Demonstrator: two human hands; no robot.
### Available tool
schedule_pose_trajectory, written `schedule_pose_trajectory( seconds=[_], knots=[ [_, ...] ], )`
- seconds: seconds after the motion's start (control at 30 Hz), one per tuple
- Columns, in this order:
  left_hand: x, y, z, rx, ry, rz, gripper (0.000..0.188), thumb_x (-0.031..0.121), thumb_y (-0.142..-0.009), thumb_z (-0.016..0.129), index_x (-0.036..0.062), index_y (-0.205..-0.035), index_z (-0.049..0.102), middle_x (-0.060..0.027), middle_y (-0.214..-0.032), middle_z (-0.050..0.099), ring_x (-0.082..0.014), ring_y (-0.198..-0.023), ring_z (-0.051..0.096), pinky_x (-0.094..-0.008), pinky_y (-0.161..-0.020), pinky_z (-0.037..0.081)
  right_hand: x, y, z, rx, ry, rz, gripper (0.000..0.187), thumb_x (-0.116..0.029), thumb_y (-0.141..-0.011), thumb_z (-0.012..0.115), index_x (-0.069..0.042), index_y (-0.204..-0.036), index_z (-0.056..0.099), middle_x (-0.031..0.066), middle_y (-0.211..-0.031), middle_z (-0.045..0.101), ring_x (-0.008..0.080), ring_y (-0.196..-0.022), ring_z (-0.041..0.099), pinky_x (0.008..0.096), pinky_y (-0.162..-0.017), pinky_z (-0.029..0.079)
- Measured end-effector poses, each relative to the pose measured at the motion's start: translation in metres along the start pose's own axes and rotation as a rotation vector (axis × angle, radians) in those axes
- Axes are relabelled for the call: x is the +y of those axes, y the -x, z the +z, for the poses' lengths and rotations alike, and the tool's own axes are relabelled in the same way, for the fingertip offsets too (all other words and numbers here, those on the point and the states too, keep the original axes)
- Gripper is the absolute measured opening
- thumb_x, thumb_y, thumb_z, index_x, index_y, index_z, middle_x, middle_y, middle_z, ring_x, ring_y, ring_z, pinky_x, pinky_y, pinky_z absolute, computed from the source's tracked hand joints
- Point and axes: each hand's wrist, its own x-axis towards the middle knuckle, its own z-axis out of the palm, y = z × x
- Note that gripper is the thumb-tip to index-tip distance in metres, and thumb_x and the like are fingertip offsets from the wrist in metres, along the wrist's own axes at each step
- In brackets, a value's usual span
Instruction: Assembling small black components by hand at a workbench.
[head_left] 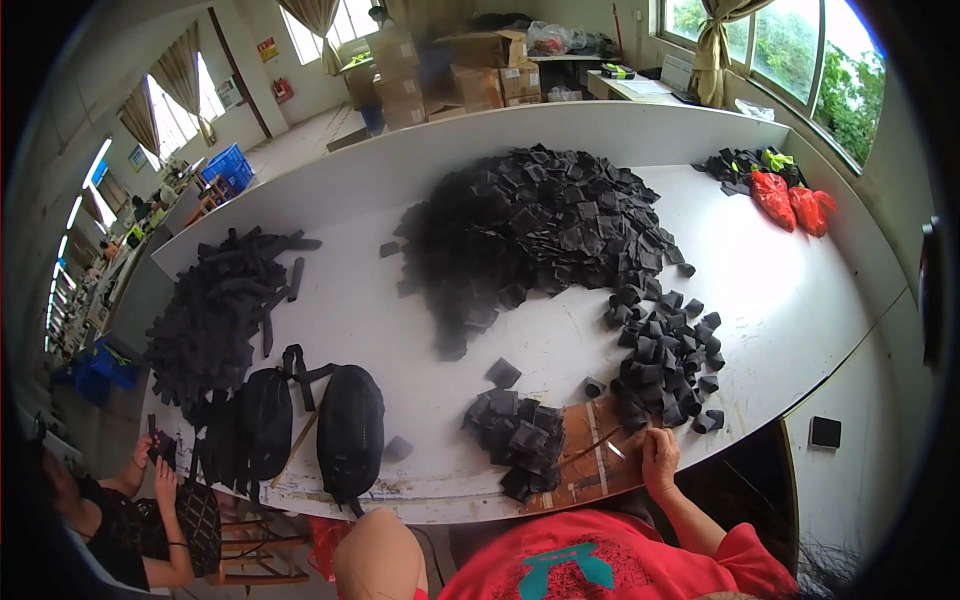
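My right hand is at the front edge of the table, fingers curled together over the right end of a brown cardboard sheet. Whatever it may hold is too small to make out. Beside its fingertips lie a small shiny metal piece and a thin dark strip. Just beyond is a heap of black fabric loops. Flat black fabric pieces are stacked loosely at the cardboard's left. My left hand is out of view; a rounded bare limb shows at the lower edge, left of my red shirt.
A large pile of black fabric pieces covers the table's middle. At left are black rolls and black bags. Red plastic bags lie far right. A low wall rims the table. A co-worker sits at left, handling a black piece.
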Motion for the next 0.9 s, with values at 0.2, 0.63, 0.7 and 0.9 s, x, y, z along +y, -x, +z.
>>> schedule_pose_trajectory(
  seconds=[0.2,0.63,0.7,0.9],
  knots=[
    [0.010,-0.003,-0.011,0.052,-0.152,0.016,0.035,0.009,-0.091,0.029,0.0006,-0.125,0.023,-0.0118,-0.127,0.024,-0.0199,-0.117,0.025,-0.0314,-0.097,0.019,-0.003,0.001,0.001,-0.013,0.043,0.006,0.007,-0.003,-0.077,0.053,-0.006,-0.084,0.054,0.0133,-0.074,0.052,0.0331,-0.065,0.053,0.0386,-0.056,0.041],
    [0.027,-0.008,-0.015,0.151,-0.535,0.030,0.030,0.009,-0.089,0.033,-0.0002,-0.118,0.029,-0.0119,-0.117,0.031,-0.0197,-0.107,0.030,-0.0314,-0.090,0.024,-0.006,0.001,0.002,-0.019,0.070,0.016,0.008,-0.004,-0.077,0.052,-0.006,-0.084,0.054,0.0134,-0.075,0.051,0.0334,-0.066,0.053,0.0398,-0.055,0.041],
    [0.028,-0.009,-0.016,0.163,-0.592,0.033,0.029,0.009,-0.089,0.033,-0.0003,-0.116,0.030,-0.0120,-0.115,0.032,-0.0197,-0.106,0.031,-0.0314,-0.089,0.025,-0.003,0.001,0.003,-0.031,0.074,0.019,0.007,-0.005,-0.077,0.052,-0.006,-0.084,0.054,0.0137,-0.075,0.051,0.0338,-0.066,0.053,0.0400,-0.055,0.041],
    [0.031,-0.008,-0.018,0.200,-0.762,0.046,0.027,0.008,-0.088,0.035,-0.0007,-0.113,0.032,-0.0120,-0.111,0.034,-0.0197,-0.102,0.034,-0.0314,-0.086,0.027,-0.004,0.000,0.002,-0.027,0.064,0.015,0.006,-0.004,-0.078,0.052,-0.006,-0.084,0.053,0.0140,-0.075,0.051,0.0343,-0.065,0.053,0.0401,-0.055,0.041]
  ],
)
